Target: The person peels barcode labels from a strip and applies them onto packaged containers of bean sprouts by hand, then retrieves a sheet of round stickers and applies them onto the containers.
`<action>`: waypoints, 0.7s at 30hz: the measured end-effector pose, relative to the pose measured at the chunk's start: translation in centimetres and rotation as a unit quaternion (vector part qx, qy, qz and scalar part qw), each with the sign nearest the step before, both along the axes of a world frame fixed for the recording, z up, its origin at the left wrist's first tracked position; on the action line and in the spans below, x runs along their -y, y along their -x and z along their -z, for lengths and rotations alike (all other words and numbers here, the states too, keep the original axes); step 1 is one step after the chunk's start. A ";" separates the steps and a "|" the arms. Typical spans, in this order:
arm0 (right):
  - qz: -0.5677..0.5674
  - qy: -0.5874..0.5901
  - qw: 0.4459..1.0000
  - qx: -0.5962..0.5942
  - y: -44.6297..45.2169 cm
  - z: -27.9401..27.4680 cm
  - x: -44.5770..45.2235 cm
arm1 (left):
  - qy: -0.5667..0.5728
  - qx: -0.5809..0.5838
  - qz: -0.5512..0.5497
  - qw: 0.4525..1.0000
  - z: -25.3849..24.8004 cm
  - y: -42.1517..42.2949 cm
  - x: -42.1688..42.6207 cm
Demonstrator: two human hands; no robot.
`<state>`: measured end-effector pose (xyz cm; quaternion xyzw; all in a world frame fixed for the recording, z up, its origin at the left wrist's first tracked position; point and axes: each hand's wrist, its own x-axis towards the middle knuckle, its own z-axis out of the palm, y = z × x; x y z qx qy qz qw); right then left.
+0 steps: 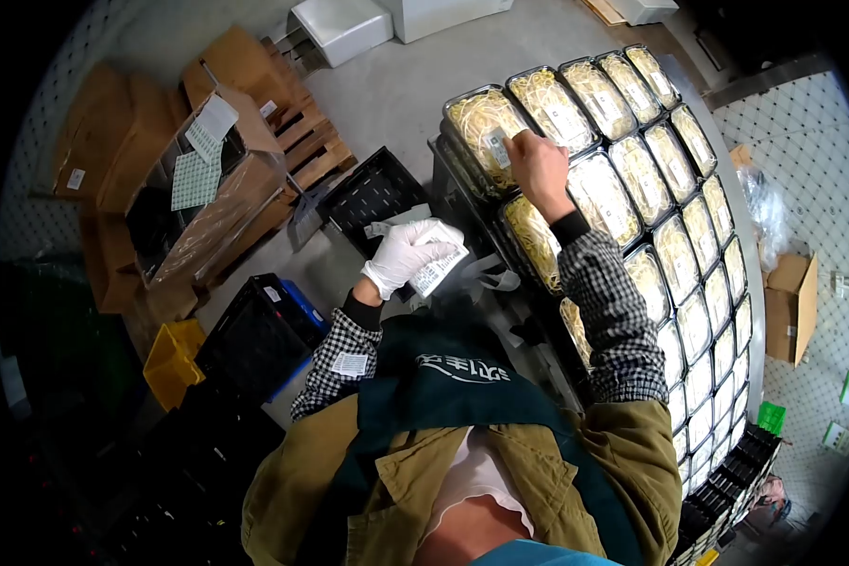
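Note:
My left hand (410,253), in a white glove, is closed around a wad of white printed labels (438,272) in front of my apron. My bare right hand (541,170) has its fingers curled together at the edge of a label (496,148) on the lid of a bean sprout pack (472,111). This pack lies at the near left corner of the rows, in a black tray under clear film. My right fingertips hide part of the label. Beside it, another bean sprout pack (549,99) carries a similar label.
Several rows of packs cover the metal table (717,141) on the right. A black crate (373,193) stands beyond my left hand. Further left are a carton (226,203) on a wooden pallet (319,141), a dark crate (259,325) and a yellow bin (173,361).

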<state>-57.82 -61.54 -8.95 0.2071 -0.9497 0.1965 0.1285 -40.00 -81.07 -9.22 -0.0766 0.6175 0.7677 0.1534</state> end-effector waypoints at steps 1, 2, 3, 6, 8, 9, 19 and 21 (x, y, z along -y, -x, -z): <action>-0.005 -0.048 0.998 -0.042 -0.1 0.7 0.4 | -0.011 0.006 -0.013 1.000 0.0 0.0 0.2; 0.011 -0.097 0.993 -0.067 -0.1 1.4 0.8 | -0.023 0.013 -0.025 0.999 0.1 -0.1 0.5; 0.019 -0.115 0.990 -0.076 -0.4 1.4 1.0 | -0.005 -0.011 -0.019 1.000 1.1 -0.1 0.9; 0.040 -0.149 0.985 -0.080 -1.1 0.8 1.0 | 0.039 -0.051 -0.022 0.998 5.2 0.1 1.0; 0.037 -0.176 0.979 -0.093 -0.8 1.0 0.1 | 0.102 0.002 0.005 0.995 8.4 1.1 0.4; 0.034 -0.162 0.982 -0.094 -1.0 0.7 -0.7 | 0.085 0.032 -0.003 0.996 10.1 1.5 -0.3; 0.093 0.057 0.994 0.032 -3.7 -3.3 -15.0 | -0.319 0.305 -0.102 0.891 29.8 9.4 -4.8; 0.143 0.073 0.986 0.048 -1.8 -4.3 -18.0 | 0.005 0.220 -0.075 0.973 28.4 9.5 -6.5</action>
